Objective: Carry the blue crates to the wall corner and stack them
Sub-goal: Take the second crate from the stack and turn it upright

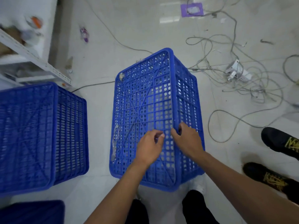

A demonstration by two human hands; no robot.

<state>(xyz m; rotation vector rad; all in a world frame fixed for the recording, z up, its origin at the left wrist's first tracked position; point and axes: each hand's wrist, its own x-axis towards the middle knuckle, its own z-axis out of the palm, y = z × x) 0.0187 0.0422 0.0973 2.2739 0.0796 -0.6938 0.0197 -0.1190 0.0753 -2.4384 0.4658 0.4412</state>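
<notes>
Looking straight down, I've got the middle crate [145, 110] standing upturned on the floor [100, 65], its gridded base facing up, right in front of me. The right hand [186, 141] is curled over the right-hand edge of that base — thumb on top, fingers wrapped down the side, a proper grip. The left hand [149, 149] sits over the base just beside it with fingers bent; whether they hook into the holes I cannot tell. I read this as the pick-up step, with the lift not yet begun. A second crate [40, 135] sits to the left, well apart. Next call: get the left hand onto the opposite edge for a balanced lift — and mind the cables [242, 88] strewn on the right.
</notes>
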